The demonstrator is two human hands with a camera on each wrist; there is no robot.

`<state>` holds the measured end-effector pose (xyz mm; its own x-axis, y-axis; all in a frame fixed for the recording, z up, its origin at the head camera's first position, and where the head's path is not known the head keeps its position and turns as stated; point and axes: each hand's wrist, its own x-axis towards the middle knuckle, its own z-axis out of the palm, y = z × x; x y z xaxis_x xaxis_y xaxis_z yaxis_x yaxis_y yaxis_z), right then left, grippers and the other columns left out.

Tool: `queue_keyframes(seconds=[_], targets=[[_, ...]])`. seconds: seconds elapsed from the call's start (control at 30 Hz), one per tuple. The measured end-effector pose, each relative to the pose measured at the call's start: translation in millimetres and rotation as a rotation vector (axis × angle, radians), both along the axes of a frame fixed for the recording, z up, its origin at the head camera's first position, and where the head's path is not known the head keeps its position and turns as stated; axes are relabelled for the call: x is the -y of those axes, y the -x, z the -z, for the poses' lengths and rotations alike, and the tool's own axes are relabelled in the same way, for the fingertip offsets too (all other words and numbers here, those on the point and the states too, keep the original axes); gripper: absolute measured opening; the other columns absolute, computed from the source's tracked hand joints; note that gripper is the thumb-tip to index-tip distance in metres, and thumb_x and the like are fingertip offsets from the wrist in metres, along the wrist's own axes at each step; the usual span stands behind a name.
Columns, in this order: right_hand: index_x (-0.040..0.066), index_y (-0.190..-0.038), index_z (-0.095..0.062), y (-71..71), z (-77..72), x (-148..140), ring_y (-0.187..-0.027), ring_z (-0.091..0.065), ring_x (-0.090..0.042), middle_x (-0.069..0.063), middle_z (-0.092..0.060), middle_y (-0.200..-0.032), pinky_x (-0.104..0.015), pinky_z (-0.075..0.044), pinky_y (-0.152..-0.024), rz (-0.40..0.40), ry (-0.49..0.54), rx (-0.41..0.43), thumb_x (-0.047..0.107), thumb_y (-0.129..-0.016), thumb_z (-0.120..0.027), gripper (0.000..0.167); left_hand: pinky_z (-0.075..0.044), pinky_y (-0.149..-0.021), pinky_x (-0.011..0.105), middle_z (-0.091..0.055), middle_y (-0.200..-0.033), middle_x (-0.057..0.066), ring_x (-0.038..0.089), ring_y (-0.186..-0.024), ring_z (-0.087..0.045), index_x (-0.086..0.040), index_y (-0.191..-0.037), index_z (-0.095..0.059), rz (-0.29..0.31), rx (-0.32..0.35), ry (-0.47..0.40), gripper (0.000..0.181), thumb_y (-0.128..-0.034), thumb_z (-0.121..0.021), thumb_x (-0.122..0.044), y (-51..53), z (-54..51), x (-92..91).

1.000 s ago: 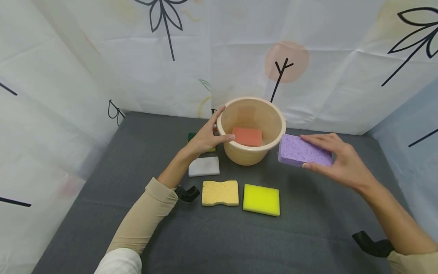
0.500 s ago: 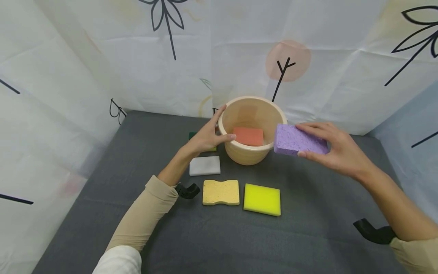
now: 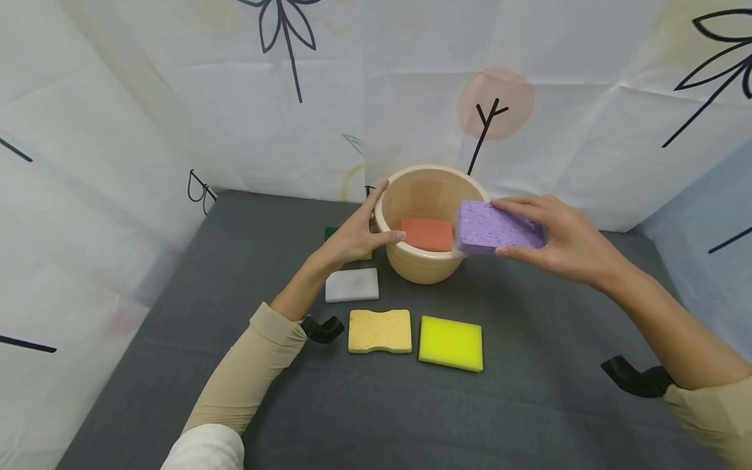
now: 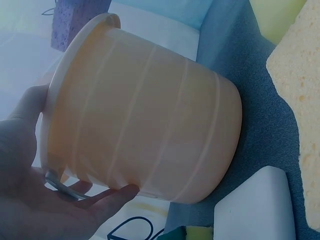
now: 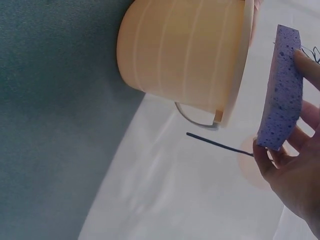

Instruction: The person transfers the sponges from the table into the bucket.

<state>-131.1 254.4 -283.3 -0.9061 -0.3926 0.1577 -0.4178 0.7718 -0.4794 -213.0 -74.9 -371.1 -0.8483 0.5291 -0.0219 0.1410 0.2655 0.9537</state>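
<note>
A peach-coloured bucket (image 3: 425, 269) stands at the back of the table, an orange sponge (image 3: 427, 235) lying inside it. My left hand (image 3: 354, 236) grips its left side, thumb over the rim and fingers against the outer wall, as the left wrist view (image 4: 55, 185) also shows. With the thumb and fingers of my right hand (image 3: 566, 245) I hold a purple sponge (image 3: 496, 228) by its right end. That sponge is level with the bucket's right rim, overlapping it in the head view; in the right wrist view the sponge (image 5: 282, 90) is above the rim, apart from it.
On the dark grey table (image 3: 411, 418) lie a pale yellow sponge (image 3: 380, 331) with curved sides, a bright yellow sponge (image 3: 450, 343) and a white sponge (image 3: 352, 285). A green and yellow sponge (image 3: 330, 232) is partly hidden behind my left hand. Patterned white cloth (image 3: 235, 117) hangs behind.
My right hand has moved left and farther back with the purple sponge, from beside the bucket to its right rim. My left hand keeps its place on the bucket.
</note>
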Motion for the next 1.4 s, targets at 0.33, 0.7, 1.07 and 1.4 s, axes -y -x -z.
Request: queue_keyframes(seconds=[0.33, 0.7, 1.07, 1.4], targets=[[0.012, -0.144, -0.054, 13.5, -3.5, 12.3, -0.129, -0.045, -0.04, -0.018, -0.049, -0.145, -0.06, -0.04, -0.097, -0.014, -0.061, 0.018, 0.033, -0.077, -0.087, 0.078, -0.047, -0.1, 0.045, -0.008, -0.165, 0.002, 0.032, -0.143, -0.035, -0.035, -0.16, 0.001, 0.0, 0.003, -0.01, 0.104, -0.09, -0.075, -0.025, -0.9, -0.4, -1.1], [0.008, -0.145, -0.053, 28.5, -1.1, 30.5, -0.121, -0.051, -0.037, -0.019, -0.052, -0.141, -0.056, -0.042, -0.098, -0.029, -0.054, 0.038, 0.027, -0.08, -0.086, 0.075, -0.047, -0.099, 0.042, -0.012, -0.164, 0.001, 0.03, -0.143, -0.035, -0.037, -0.16, -0.001, -0.009, 0.025, -0.023, 0.104, -0.0889, -0.077, -0.029, -0.9, 2.1, -0.8], [0.008, -0.147, -0.051, 43.0, 6.2, 43.9, -0.12, -0.05, -0.038, -0.022, -0.05, -0.142, -0.056, -0.041, -0.098, -0.025, -0.057, 0.06, 0.027, -0.08, -0.086, 0.078, -0.048, -0.098, 0.042, -0.014, -0.163, 0.0, 0.027, -0.142, -0.037, -0.04, -0.159, -0.002, -0.004, 0.034, -0.039, 0.104, -0.088, -0.078, -0.03, -0.3, 2.8, -0.9], [0.007, -0.146, -0.051, 55.6, 14.4, 54.2, -0.123, -0.048, -0.039, -0.022, -0.048, -0.145, -0.057, -0.04, -0.101, -0.019, -0.024, 0.079, 0.028, -0.081, -0.084, 0.076, -0.048, -0.098, 0.042, -0.015, -0.163, 0.001, 0.026, -0.14, -0.039, -0.04, -0.159, -0.003, -0.009, 0.031, -0.038, 0.103, -0.0887, -0.077, -0.03, 0.8, 3.1, -0.1]])
